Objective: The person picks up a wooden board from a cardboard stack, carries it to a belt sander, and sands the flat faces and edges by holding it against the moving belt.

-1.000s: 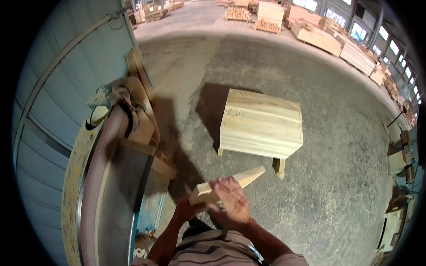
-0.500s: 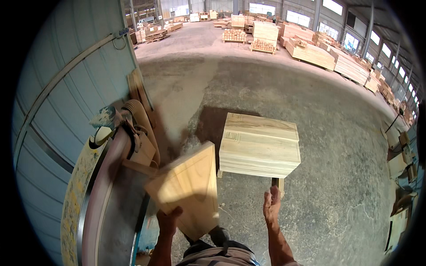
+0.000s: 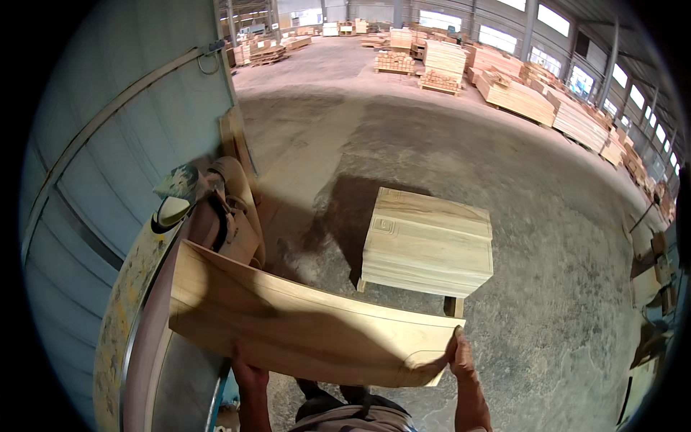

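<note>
While most of both forearms is cut off by the lower edge of the head view, the two hands are partly visible holding a long wooden panel (image 3: 302,324) across the frame. The left hand (image 3: 248,374) sits under the panel's lower edge, and its fingers are hidden behind the wood, so their exact grip cannot be made out. The right hand (image 3: 459,353) clasps the panel's right end, its thumb pressed on the near face where a faint routed outline curves round the corner. The panel's left end lies over the belt sanding machine (image 3: 155,317), whose lower part runs out of view at the bottom left.

Half a second ago the panel stood nearly on end in the left hand alone, with the right hand free and apart from it. Now it lies turned flat-on to the camera, gripped at both ends.

Its long axis runs left to right, sloping slightly down toward the right. The left end points at the grey metal wall (image 3: 115,158), and the right end points toward the open concrete floor (image 3: 561,288).

Just beyond the panel stands a stack of similar wooden panels (image 3: 428,241) on low supports. Far stacks of timber (image 3: 518,93) are too small to detail.
</note>
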Demonstrator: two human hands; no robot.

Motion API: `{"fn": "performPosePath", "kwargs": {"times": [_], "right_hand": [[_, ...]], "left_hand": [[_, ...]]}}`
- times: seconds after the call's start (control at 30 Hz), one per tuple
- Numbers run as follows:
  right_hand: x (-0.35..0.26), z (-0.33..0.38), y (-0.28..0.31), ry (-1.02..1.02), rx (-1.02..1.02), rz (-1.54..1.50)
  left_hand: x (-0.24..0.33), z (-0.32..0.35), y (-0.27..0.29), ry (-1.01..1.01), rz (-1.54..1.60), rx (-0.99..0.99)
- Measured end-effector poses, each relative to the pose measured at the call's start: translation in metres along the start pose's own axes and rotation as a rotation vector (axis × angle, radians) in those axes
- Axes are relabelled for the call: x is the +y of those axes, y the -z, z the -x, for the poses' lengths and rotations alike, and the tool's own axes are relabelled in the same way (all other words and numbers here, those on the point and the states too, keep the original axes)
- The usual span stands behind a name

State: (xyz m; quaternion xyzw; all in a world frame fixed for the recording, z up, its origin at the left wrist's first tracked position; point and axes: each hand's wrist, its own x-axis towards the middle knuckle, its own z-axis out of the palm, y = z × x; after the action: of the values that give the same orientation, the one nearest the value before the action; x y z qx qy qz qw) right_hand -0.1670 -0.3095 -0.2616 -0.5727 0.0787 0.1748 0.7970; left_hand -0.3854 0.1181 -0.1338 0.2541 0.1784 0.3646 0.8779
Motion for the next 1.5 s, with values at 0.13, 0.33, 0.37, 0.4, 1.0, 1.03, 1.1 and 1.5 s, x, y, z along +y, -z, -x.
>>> {"fn": "performPosePath", "kwargs": {"times": [0.13, 0.33, 0.37, 0.4, 1.0, 1.03, 1.1, 1.5], "right_hand": [[-0.049, 0.013, -0.025, -0.144, -0.111, 0.137], [-0.059, 0.029, -0.03, 0.023, -0.285, 0.067], [-0.055, 0.029, -0.034, 0.078, -0.364, 0.155], [-0.054, 0.027, -0.038, 0.006, -0.357, 0.189], [0.006, 0.003, -0.11, -0.253, -0.305, 0.005], [0.008, 0.001, -0.112, -0.26, -0.293, 0.001], [-0.009, 0.021, -0.144, -0.316, -0.264, 0.013], [0.003, 0.022, -0.165, -0.314, -0.275, -0.079]], "left_hand": [[-0.006, -0.008, 0.049, 0.08, 0.054, 0.03], [-0.04, -0.008, 0.068, 0.135, -0.005, 0.309], [-0.039, -0.007, 0.077, 0.12, -0.005, 0.353], [-0.034, -0.006, 0.086, 0.113, 0.008, 0.348], [-0.077, -0.035, 0.092, 0.198, -0.082, 0.476], [-0.071, -0.04, 0.088, 0.223, -0.108, 0.502], [-0.055, -0.043, 0.072, 0.25, -0.129, 0.534], [-0.041, -0.06, 0.099, 0.241, -0.109, 0.486]]}}
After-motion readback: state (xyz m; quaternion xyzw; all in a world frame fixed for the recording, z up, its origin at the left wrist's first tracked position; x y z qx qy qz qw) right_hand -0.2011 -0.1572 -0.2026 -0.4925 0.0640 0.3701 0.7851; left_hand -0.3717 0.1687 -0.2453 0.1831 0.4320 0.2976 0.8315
